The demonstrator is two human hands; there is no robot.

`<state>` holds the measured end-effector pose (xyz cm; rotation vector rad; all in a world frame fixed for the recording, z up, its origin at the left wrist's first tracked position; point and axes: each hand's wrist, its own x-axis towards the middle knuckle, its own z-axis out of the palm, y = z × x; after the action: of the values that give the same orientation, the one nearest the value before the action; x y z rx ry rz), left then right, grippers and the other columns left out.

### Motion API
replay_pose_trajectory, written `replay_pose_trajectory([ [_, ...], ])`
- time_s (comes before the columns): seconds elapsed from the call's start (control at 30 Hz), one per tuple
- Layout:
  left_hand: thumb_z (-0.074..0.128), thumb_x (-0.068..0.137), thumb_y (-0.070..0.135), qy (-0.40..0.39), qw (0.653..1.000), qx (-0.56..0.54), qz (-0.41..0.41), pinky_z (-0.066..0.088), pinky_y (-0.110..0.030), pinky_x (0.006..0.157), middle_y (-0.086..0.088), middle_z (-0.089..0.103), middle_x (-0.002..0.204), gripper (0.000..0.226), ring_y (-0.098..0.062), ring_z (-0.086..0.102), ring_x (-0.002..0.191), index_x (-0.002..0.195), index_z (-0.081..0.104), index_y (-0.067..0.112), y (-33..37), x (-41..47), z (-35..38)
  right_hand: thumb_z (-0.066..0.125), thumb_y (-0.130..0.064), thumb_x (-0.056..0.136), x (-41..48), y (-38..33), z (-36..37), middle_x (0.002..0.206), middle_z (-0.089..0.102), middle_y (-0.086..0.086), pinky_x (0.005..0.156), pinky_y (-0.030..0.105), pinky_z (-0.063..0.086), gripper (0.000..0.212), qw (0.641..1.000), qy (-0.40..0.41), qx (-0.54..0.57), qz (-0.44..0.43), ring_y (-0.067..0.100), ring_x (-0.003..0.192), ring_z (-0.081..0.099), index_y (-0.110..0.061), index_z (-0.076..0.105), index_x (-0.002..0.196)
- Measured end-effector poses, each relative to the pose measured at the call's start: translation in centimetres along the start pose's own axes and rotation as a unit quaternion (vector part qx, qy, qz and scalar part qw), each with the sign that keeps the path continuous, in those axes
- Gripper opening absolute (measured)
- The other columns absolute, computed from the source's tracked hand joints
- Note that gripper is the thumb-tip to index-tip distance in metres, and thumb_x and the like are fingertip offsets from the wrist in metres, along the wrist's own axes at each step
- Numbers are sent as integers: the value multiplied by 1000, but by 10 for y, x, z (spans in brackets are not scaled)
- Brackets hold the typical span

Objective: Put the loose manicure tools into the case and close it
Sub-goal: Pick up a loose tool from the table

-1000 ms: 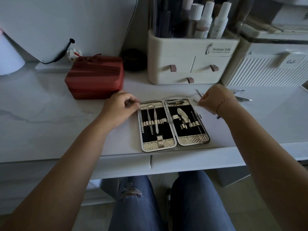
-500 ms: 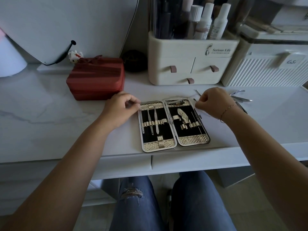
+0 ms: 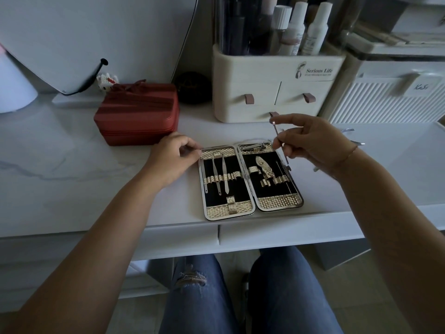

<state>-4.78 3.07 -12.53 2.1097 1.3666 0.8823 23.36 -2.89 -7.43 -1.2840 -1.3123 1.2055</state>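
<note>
The thin metal pick (image 3: 279,141) pinched in my right hand (image 3: 310,143) could slip or miss its loop, since it hangs tilted over the right half of the open manicure case (image 3: 250,179) at mid-frame on the desk (image 3: 72,165). My left hand (image 3: 175,157), fingers curled closed, steadies the case's upper-left corner

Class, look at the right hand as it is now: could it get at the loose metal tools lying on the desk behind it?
Probably not yet. The right hand is shut on a thin metal tool; otherwise the loose tools lie unobstructed just behind it.
</note>
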Motion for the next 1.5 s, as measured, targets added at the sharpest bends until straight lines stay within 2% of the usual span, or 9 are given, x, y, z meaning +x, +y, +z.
replay_pose_trajectory([
  [0.37, 67, 82, 19, 5, 1000, -6, 4, 39, -22, 79, 15, 52, 83, 7, -4, 54, 78, 88, 69, 22, -3, 1, 1, 56, -4, 90, 4, 7, -1, 66, 70, 4, 46, 16, 47, 13, 999, 37, -30, 12, 8, 47, 57, -10, 66, 96],
  [0.57, 66, 83, 18, 3, 1000, -9, 6, 40, -23, 81, 14, 52, 83, 8, -6, 54, 79, 88, 69, 23, -4, 1, 1, 61, -5, 87, 6, 18, -3, 68, 72, -2, 61, 22, 43, 15, 994, 57, -93, 10, 5, 59, 58, -16, 70, 89],
  [0.8, 67, 82, 18, 1, 1000, -13, 7, 41, -23, 81, 16, 53, 84, 8, -8, 55, 79, 87, 69, 24, -5, 1, 1, 62, 0, 84, 7, 18, -1, 66, 70, 1, 54, 14, 45, 10, 994, 34, -103, 25, 3, 51, 54, -2, 66, 94],
  [0.97, 67, 81, 19, 0, 1000, -19, 6, 42, -25, 81, 15, 53, 84, 9, -5, 55, 78, 86, 68, 27, -7, 2, 2, 69, -7, 80, 3, 14, -3, 82, 69, 3, 73, 16, 49, 15, 977, 25, -213, 18, 1, 67, 59, -7, 71, 95],
  [1.1, 68, 81, 20, -2, 1000, -16, 5, 46, -30, 82, 15, 55, 84, 7, -9, 57, 79, 87, 69, 24, -8, 1, 1, 73, -16, 78, -5, 15, 1, 68, 68, -1, 57, 14, 45, 10, 933, 14, -360, 1, 6, 55, 52, -15, 75, 88],
  [1.17, 68, 81, 19, -4, 1000, -19, 7, 46, -31, 83, 15, 55, 85, 7, -9, 57, 80, 86, 69, 24, -10, 0, 2, 74, -17, 77, -12, 18, 3, 75, 71, 3, 64, 19, 50, 9, 922, 32, -384, -27, 17, 64, 61, -19, 75, 86],
  [1.3, 69, 80, 16, 6, 1000, -22, 21, 46, -30, 83, 16, 57, 85, 16, -6, 58, 82, 79, 65, 31, -14, 1, 3, 74, -21, 77, -20, 20, -10, 73, 69, -7, 55, 7, 48, 10, 938, 145, -306, -76, 2, 60, 60, -27, 71, 85],
  [1.4, 69, 80, 15, 0, 999, -26, 21, 47, -35, 86, 15, 58, 86, 17, -13, 59, 85, 79, 65, 31, -13, 3, 2, 75, -23, 76, -13, 15, -34, 72, 65, -12, 59, 3, 45, 11, 913, 264, -305, -66, -1, 63, 59, -19, 73, 87],
  [1.5, 69, 80, 17, -4, 1000, -26, 17, 47, -41, 89, 15, 58, 87, 12, -17, 59, 87, 83, 67, 28, -12, 3, 2, 75, -33, 74, 0, 15, -40, 76, 63, -8, 65, 14, 46, 19, 889, 235, -392, -21, 2, 70, 56, -20, 71, 87],
])
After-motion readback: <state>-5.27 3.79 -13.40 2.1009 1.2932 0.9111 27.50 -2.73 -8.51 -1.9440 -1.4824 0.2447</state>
